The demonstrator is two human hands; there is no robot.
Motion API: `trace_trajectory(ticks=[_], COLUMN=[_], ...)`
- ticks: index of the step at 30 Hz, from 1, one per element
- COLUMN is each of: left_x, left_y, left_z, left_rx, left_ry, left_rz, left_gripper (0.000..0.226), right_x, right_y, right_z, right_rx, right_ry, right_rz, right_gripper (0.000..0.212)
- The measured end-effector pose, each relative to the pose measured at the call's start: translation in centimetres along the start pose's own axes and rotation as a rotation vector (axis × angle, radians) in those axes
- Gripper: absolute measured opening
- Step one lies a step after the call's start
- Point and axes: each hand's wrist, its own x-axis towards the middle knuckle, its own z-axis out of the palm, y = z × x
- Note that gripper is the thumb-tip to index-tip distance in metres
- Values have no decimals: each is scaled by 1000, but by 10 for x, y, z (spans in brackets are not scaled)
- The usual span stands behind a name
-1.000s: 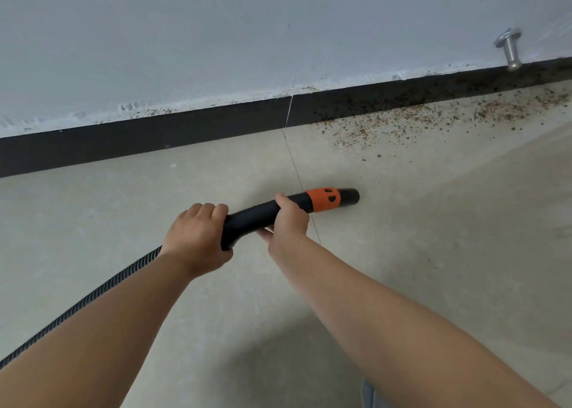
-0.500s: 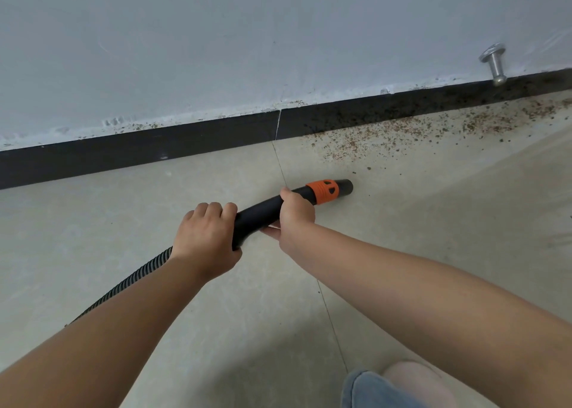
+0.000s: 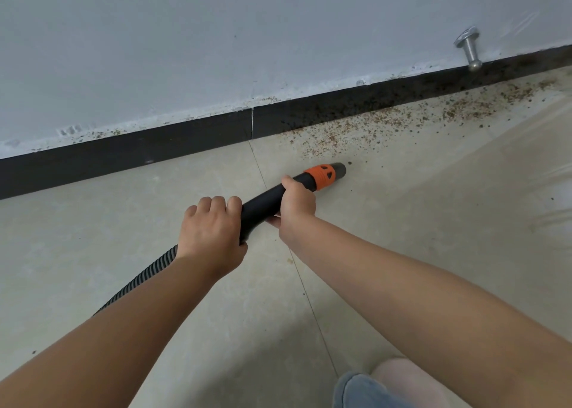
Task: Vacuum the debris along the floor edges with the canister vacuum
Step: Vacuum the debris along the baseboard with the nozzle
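both hands clamped on the black vacuum handle (image 3: 263,203): left hand (image 3: 212,232) curled round the rear end where the ribbed hose (image 3: 145,279) joins, right hand (image 3: 297,206) gripping further forward, just behind the orange collar (image 3: 322,177). grey nozzle tip (image 3: 340,169) low over the tiled floor (image 3: 93,222), near the edge of the brown debris (image 3: 387,122) scattered along the black skirting (image 3: 123,150). metal door stop (image 3: 469,50) on the wall, upper right.
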Motion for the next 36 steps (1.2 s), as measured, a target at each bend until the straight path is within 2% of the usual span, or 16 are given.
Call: trace_trajectory(ticks=[11,18,22,27,32,36], left_x=[-2,13,20,5,-25,-31], left_y=[-14,24,26,-10,-48,-59], left_z=[2,-5,-3,-3,-2,0], left_rx=[11,14,21,42,39,30], left_ry=[-62,-241,-211,-30,-19,7], left_rz=[111,-47,-61,21,-93,-170], left_gripper=[51,36,37,50,50,51], right_x=[-4,6,11,1,-10,-8], right_y=[13,-11,-15,1,23,30], right_z=[-9,-17,-17,1,36,56], right_rx=[109,35,27,78,-6,-93], right_ry=[-16,-13,9,-56,-157,-193], right_rz=[85,-24,-33,13,45,-8], right_gripper=[46,39,37,41,47,52])
